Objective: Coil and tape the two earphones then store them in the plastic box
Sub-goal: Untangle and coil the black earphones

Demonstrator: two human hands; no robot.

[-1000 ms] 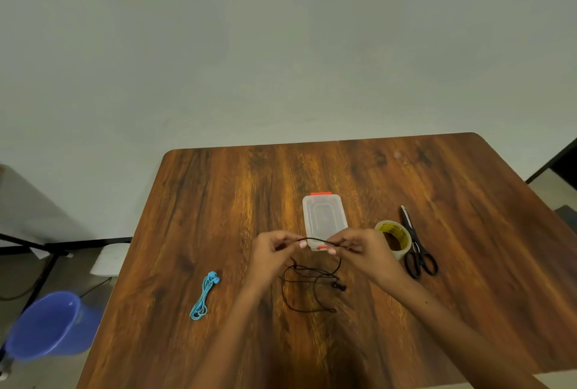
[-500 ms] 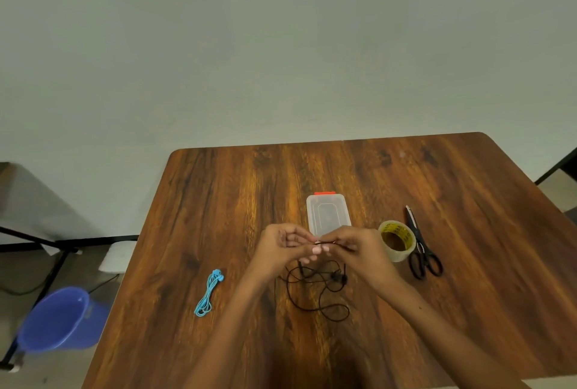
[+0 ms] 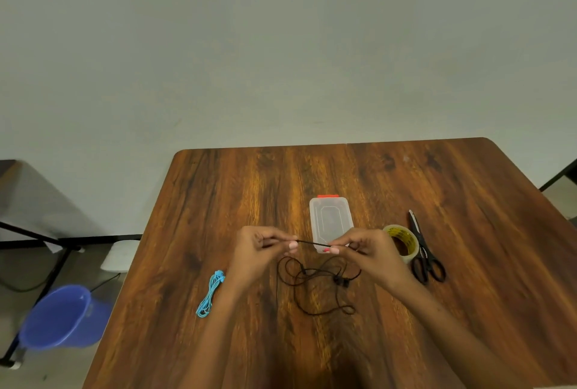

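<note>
Both the left hand (image 3: 262,248) and right hand (image 3: 368,249) pinch the black earphone (image 3: 315,282), a light, limp, tangle-prone cord best held near one end

The black earphone (image 3: 315,282) is uncoiled: a short stretch of its cord runs taut and raised near the middle of the scene, while the rest hangs in loose tangled loops onto the table, the earbuds lying among them. The blue earphone (image 3: 210,293) lies well to the left, already bundled into a long narrow coil. The plastic box (image 3: 331,220) is clear with red clasps, closed, flat, just beyond the taut cord. The tape roll (image 3: 402,242) sits right of the box.
</note>
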